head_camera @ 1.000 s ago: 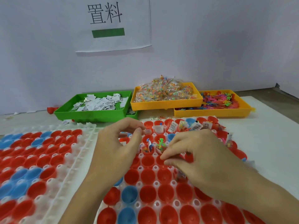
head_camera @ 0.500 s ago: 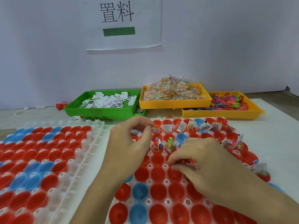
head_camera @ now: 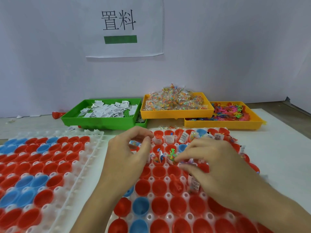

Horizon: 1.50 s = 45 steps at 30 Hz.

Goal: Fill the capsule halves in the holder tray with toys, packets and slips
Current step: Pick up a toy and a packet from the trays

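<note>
A: Bins beyond the hands?
B: I log green tray (head_camera: 101,121) with slips (head_camera: 107,111), yellow tray (head_camera: 176,114) with packets (head_camera: 175,100).
A: Hands?
B: Both over the holder tray (head_camera: 166,179). Left hand (head_camera: 127,157) curled, contents unclear; right hand (head_camera: 212,163) pinches something small beside a green toy (head_camera: 172,153). White wall behind.

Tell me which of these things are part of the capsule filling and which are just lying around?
In use: holder tray, slips, packets, toys, left hand, right hand.

Lying about: second tray, wall sign, stray red capsule half, loose slips.
</note>
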Motion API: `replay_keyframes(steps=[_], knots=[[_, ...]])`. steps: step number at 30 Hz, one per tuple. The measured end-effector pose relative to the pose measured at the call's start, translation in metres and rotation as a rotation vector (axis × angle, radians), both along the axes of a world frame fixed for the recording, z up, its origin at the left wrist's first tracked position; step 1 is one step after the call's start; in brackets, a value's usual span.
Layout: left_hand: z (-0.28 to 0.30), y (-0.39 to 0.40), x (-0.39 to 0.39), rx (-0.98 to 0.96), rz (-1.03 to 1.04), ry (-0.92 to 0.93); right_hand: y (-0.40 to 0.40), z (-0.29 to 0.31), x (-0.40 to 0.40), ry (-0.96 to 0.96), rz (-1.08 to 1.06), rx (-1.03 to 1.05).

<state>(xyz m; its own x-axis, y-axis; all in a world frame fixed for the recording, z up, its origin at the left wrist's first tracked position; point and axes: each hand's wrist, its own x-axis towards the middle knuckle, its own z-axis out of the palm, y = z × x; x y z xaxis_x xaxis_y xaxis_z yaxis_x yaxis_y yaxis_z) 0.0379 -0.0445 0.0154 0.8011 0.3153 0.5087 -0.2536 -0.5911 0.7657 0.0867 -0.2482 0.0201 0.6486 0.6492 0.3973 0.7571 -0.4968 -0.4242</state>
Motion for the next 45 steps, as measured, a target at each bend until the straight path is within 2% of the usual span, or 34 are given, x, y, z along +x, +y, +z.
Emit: replay_keyframes(steps=[6, 9, 14, 19, 22, 27, 37, 40, 45], knots=[[0.002, 0.0, -0.002, 0.016, -0.119, 0.086, -0.012, 0.036, 0.042, 0.024, -0.156, 0.175], [0.001, -0.001, -0.003, 0.057, -0.201, 0.118, -0.009, 0.054, 0.091, 0.077, -0.214, 0.052], [-0.001, -0.001, -0.003, 0.083, -0.197, 0.097, 0.004, 0.068, 0.181, 0.1, -0.38, -0.238], [0.003, -0.002, -0.003, 0.037, -0.164, 0.05, 0.017, 0.055, 0.221, 0.092, -0.45, -0.523], [0.006, -0.001, -0.004, 0.018, -0.171, 0.041, 0.024, 0.043, 0.231, 0.088, -0.484, -0.592], [0.005, 0.002, -0.003, -0.01, -0.15, 0.033, 0.028, 0.034, 0.237, 0.03, -0.56, -0.498], [0.006, 0.002, -0.004, -0.04, -0.134, 0.038, 0.014, 0.036, 0.234, 0.006, -0.529, -0.156], [0.006, 0.0, -0.004, -0.05, -0.142, 0.038, 0.008, 0.042, 0.215, 0.013, -0.501, 0.009], [0.004, -0.002, -0.004, -0.009, -0.15, 0.056, 0.003, 0.046, 0.145, 0.08, -0.336, 0.288]])
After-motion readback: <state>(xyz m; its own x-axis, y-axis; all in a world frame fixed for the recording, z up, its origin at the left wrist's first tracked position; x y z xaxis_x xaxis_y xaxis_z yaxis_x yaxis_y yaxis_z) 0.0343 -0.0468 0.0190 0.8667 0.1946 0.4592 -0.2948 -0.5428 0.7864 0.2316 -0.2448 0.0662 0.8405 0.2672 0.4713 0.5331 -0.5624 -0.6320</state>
